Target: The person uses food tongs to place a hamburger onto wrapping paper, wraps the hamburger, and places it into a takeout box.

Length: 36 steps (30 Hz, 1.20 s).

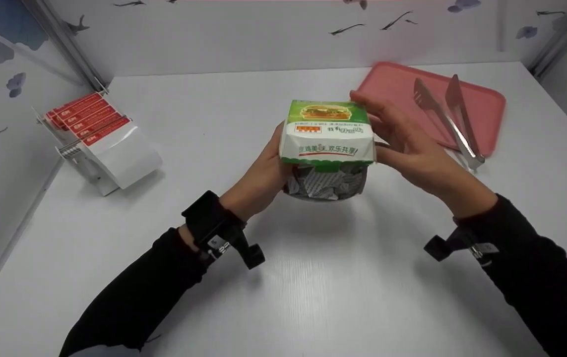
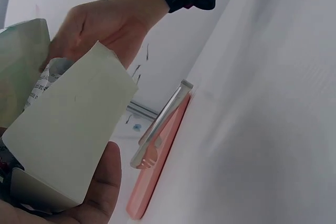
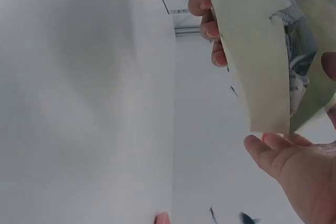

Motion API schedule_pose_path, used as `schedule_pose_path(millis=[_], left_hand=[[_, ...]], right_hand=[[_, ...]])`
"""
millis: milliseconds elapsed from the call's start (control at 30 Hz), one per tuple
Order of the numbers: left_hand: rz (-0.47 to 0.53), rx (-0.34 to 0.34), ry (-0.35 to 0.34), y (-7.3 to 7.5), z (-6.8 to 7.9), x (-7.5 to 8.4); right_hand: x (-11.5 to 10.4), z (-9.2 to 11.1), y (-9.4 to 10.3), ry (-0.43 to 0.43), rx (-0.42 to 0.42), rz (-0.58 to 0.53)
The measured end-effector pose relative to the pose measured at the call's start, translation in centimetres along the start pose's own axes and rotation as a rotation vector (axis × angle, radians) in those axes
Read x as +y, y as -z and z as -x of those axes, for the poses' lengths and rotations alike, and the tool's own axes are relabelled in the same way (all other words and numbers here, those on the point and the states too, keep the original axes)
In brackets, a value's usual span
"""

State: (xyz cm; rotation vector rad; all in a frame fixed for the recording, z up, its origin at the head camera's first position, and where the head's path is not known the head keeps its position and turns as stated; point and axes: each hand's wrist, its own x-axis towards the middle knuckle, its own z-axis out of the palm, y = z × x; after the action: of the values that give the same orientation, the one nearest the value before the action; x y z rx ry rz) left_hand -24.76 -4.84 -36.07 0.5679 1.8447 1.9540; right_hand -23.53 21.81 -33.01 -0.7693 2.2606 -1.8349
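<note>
A burger box [image 1: 330,141] with a green and white printed lid is held above the table in the head view. Its lid stands partly raised, and a bundle in newsprint-patterned paper [image 1: 330,182] shows beneath it. My left hand [image 1: 266,178] grips the box from its left side, with fingers curled around the pale base in the right wrist view. On the other side my right hand [image 1: 412,148] touches the lid's right side with loosely extended fingers. The box's plain pale underside [image 2: 73,129] faces the left wrist camera.
At the back right lies a pink tray [image 1: 390,82], with metal tongs [image 1: 449,122] resting across it. To the left stands a rack holding red and white packets [image 1: 87,116], a white sheet [image 1: 127,161] curving at its front. Patterned panels [image 1: 243,39] enclose the white table [image 1: 303,292].
</note>
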Motion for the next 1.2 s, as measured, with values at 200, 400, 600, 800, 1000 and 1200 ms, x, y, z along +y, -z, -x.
schedule_pose_path(millis=[200, 400, 600, 800, 1000, 1200], left_hand=[[0.001, 0.036, 0.014, -0.1, 0.0, 0.1], [0.026, 0.033, 0.029, -0.4, 0.0, 0.2], [0.050, 0.073, 0.025, -0.3, -0.1, 0.3], [0.019, 0.049, -0.019, 0.2, -0.2, 0.4], [0.081, 0.116, 0.069, 0.2, -0.3, 0.6], [0.183, 0.215, 0.099, -0.8, -0.2, 0.7]], right_hand=[[1.2, 0.3, 0.6, -0.070, 0.007, -0.105], [1.9, -0.1, 0.3, -0.120, 0.020, -0.164], [1.9, -0.3, -0.4, -0.285, 0.057, -0.210], [2.1, 0.3, -1.5, -0.253, 0.007, -0.322], [1.9, 0.9, -3.1, -0.156, -0.050, -0.348], [2.3, 0.8, -4.8, -0.027, 0.040, 0.104]])
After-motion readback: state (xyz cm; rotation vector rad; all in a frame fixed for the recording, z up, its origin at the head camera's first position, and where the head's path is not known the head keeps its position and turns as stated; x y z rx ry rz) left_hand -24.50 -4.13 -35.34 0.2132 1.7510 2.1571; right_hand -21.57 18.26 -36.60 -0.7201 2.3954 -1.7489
